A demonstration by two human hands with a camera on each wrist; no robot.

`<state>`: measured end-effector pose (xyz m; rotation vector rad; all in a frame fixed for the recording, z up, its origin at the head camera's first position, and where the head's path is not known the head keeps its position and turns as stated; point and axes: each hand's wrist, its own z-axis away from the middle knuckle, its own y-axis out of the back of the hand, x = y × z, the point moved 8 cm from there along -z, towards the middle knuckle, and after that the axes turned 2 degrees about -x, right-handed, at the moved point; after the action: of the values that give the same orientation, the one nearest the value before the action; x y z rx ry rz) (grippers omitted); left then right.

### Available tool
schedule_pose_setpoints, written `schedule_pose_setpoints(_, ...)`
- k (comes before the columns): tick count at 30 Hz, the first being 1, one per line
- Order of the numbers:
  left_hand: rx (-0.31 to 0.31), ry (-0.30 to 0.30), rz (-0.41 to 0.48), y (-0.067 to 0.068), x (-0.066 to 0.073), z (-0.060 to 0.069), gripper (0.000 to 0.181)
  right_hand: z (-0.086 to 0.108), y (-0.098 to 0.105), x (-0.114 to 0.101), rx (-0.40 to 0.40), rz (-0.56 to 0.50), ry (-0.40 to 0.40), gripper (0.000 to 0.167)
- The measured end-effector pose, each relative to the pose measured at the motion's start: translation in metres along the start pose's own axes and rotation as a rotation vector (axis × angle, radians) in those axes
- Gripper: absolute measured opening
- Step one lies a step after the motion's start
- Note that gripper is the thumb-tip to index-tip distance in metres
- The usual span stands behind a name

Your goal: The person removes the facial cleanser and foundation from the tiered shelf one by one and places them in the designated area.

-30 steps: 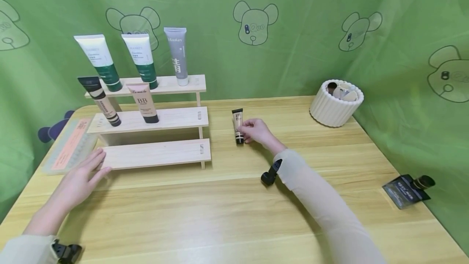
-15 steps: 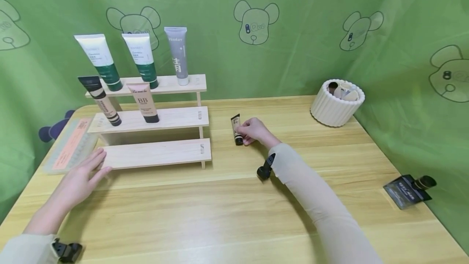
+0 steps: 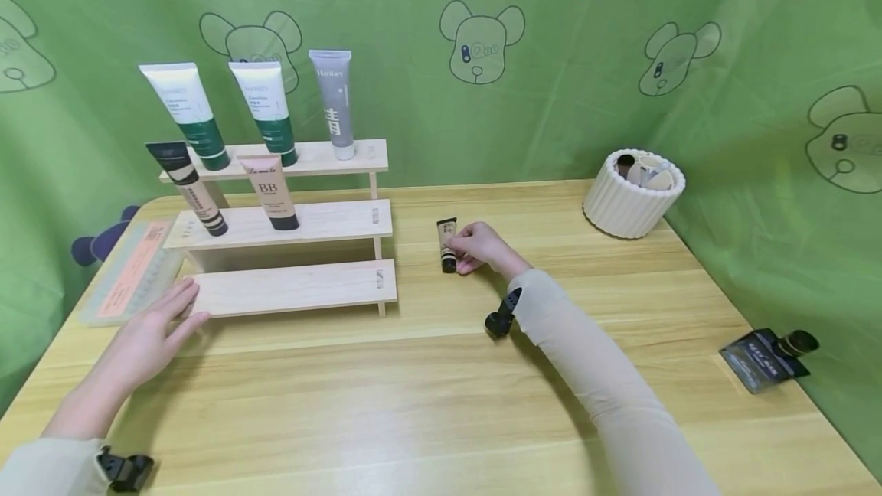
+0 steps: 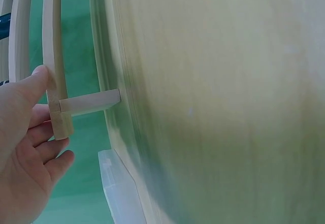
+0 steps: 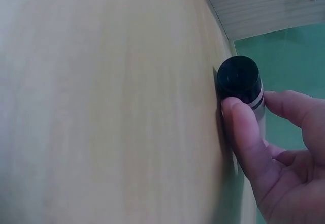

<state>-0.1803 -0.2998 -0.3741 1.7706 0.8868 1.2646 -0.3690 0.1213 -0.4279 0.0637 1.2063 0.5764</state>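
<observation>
A small beige tube with a black cap (image 3: 447, 242) is over the middle of the table, its cap toward the near side. My right hand (image 3: 485, 245) pinches it between thumb and fingers near the cap (image 5: 237, 76), as the right wrist view shows. At the left, my left hand (image 3: 153, 331) grips the left end of the lowest board of a three-tier wooden shelf (image 3: 296, 289). In the left wrist view the thumb lies on one side of that board (image 4: 57, 89) and the fingers reach round the other.
Two white-green tubes (image 3: 262, 109) and a grey tube (image 3: 334, 106) stand on the top tier. A black-and-beige tube (image 3: 196, 194) and a pink BB tube (image 3: 271, 194) occupy the middle one. Around are a plastic case (image 3: 131, 274), brush cup (image 3: 630, 201) and dark bottle (image 3: 761, 358).
The small tube looks shorter in the head view, its far end now lower in the picture. My right wrist has shifted slightly left. My left hand keeps its place on the shelf.
</observation>
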Motion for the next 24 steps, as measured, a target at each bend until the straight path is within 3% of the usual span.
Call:
schedule_pose_setpoints(18,0.005,-0.015,-0.002,0.002,0.001,0.0,0.055,0.007,0.007,0.0,-0.022,-0.022,-0.016,0.024)
schedule_pose_setpoints(24,0.004,-0.016,-0.006,0.001,0.001,0.0,0.055,0.013,0.017,-0.007,0.003,0.014,0.015,0.03)
